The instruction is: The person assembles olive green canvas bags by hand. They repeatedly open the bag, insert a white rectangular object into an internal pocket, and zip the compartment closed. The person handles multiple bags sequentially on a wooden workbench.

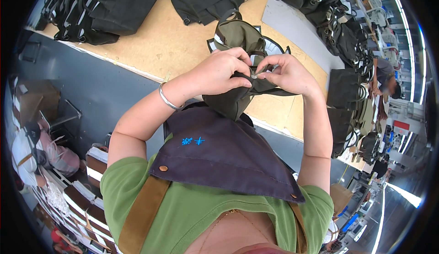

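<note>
A dark olive fabric bag (227,99) hangs over the near edge of the table, its lighter green part (240,34) lying behind my hands. My left hand (226,71), with a silver bangle at the wrist, pinches the dark cloth from the left. From the right, my right hand (288,73) closes thumb and forefinger on the same bag, close to the left fingertips. Something small and pale shows between the fingertips; its kind is too small to make out. The bag's dark handle loop (230,15) stands up beyond.
The tan worktable (151,39) carries a pile of dark bags (123,7) at far left and a flat dark bag piece (206,0) at the back. More dark bags (343,39) line the right side. A person (386,78) is at far right; boxes (36,96) stand at left.
</note>
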`<state>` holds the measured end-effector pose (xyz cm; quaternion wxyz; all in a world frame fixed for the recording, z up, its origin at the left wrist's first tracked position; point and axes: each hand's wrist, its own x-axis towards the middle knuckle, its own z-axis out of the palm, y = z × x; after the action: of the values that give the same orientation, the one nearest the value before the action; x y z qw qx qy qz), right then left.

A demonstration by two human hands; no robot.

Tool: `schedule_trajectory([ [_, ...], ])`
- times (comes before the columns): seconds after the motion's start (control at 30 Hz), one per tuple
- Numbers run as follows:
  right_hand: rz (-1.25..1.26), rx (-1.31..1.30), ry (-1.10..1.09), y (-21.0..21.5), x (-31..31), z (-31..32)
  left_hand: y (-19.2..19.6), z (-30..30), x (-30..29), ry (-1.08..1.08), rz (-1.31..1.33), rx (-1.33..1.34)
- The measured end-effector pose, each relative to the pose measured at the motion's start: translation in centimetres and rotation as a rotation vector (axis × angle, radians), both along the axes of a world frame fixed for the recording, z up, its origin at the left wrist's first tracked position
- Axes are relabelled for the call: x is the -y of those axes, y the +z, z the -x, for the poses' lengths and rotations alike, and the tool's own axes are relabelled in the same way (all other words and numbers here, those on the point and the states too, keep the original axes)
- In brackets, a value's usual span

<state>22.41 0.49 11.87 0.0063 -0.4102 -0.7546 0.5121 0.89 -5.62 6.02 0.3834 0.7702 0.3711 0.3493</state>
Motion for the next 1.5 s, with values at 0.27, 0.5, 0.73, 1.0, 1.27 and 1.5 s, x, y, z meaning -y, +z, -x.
schedule_trajectory([
  [0.27, -0.042, -0.036, 0.090, 0.2, -0.3, -0.1, 0.3, -0.1, 0.1, 0.007, 0.013, -0.003],
  [0.5, -0.033, 0.023, 0.098, 1.1, -0.1, 0.3, 0.1, -0.5, 0.4, 0.061, -0.036, -0.090],
  [0.73, -0.029, -0.068, 0.127, 1.0, 0.1, 0.1, 0.3, -0.8, 0.6, 0.048, 0.028, -0.081],
  [1.0, -0.040, -0.013, 0.160, 1.6, 0.2, 0.2, 0.7, -0.9, 0.8, 0.066, 0.052, -0.138],
  [1.27, -0.054, -0.014, 0.171, 1.6, 0.3, 0.0, 0.7, -1.1, 1.0, 0.112, 0.056, -0.170],
  [1.5, -0.014, -0.026, 0.133, 1.3, 0.3, -0.3, 0.9, -1.2, 1.1, 0.136, 0.081, -0.137],
])
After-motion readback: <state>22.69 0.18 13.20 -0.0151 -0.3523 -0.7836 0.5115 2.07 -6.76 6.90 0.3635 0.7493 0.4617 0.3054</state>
